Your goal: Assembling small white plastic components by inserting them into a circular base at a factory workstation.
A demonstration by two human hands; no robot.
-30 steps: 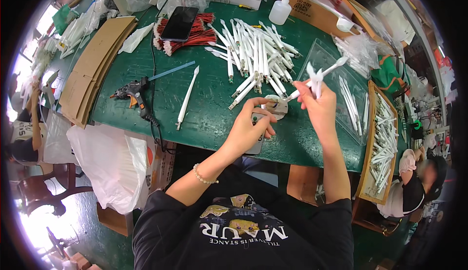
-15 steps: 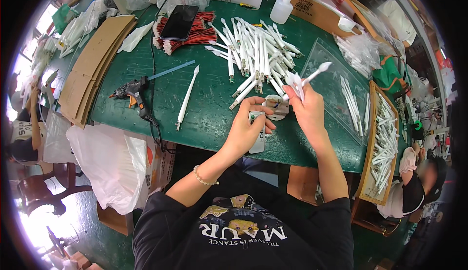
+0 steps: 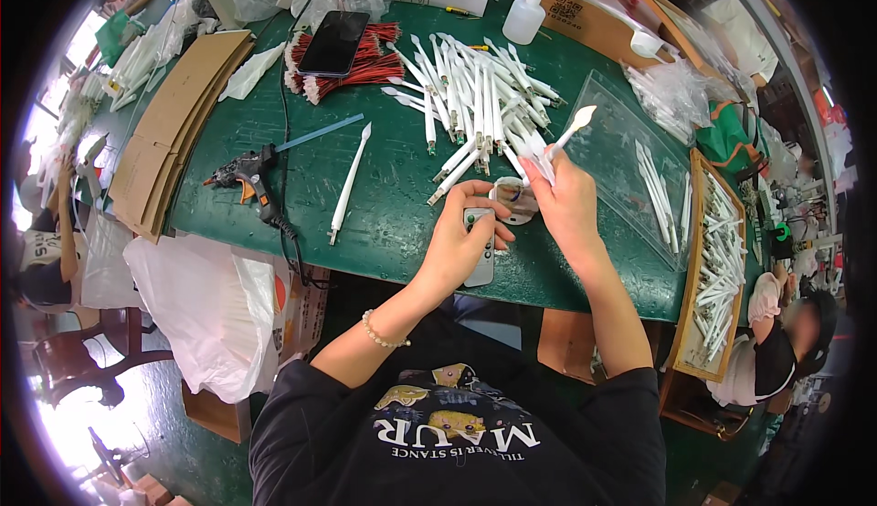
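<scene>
My left hand point(image 3: 457, 241) is curled around a slim grey remote control point(image 3: 480, 264) at the table's near edge. Just past its fingers lies a round whitish piece point(image 3: 514, 200) with dark marks on it. My right hand point(image 3: 568, 200) pinches several white electronic taper candles with flame-shaped tips. One candle tip point(image 3: 581, 121) sticks up past the knuckles and looks faintly yellowish; the others in the grip partly overlap the pile. Beyond both hands spreads a heap of white taper candles point(image 3: 480, 95). Left of it, a single candle point(image 3: 351, 184) lies alone.
A glue gun point(image 3: 251, 180) with a blue stick and cable lies at left, near stacked cardboard point(image 3: 183, 122). Behind are a phone point(image 3: 335, 45) on red wires, a white bottle point(image 3: 524, 18) and a carton. Rightward lie a clear sheet point(image 3: 607, 150) and a wooden tray point(image 3: 683, 342) of candles.
My right hand has shifted slightly left and toward me with its candles. The raised tip has turned from white to faintly yellowish. My left hand stays nearly still on the remote control.
</scene>
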